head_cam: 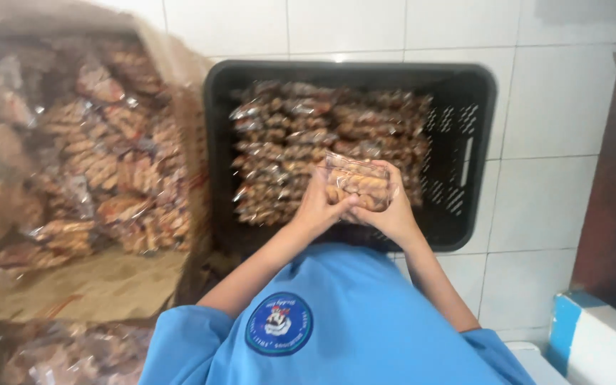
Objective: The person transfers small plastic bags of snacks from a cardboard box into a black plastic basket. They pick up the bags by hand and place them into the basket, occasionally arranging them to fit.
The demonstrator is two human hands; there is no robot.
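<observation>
Left hand (317,204) grips the near-left side of a clear snack packet (357,182); I see it held just above the black crate (469,107) of stacked packets. Right hand (393,211) clasps its right edge. Farther left sits a cardboard box (180,68) heaped with packets.

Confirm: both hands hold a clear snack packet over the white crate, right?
Not quite: the crate is black, not white. The head view shows the left hand and right hand holding the clear snack packet over it.
</observation>
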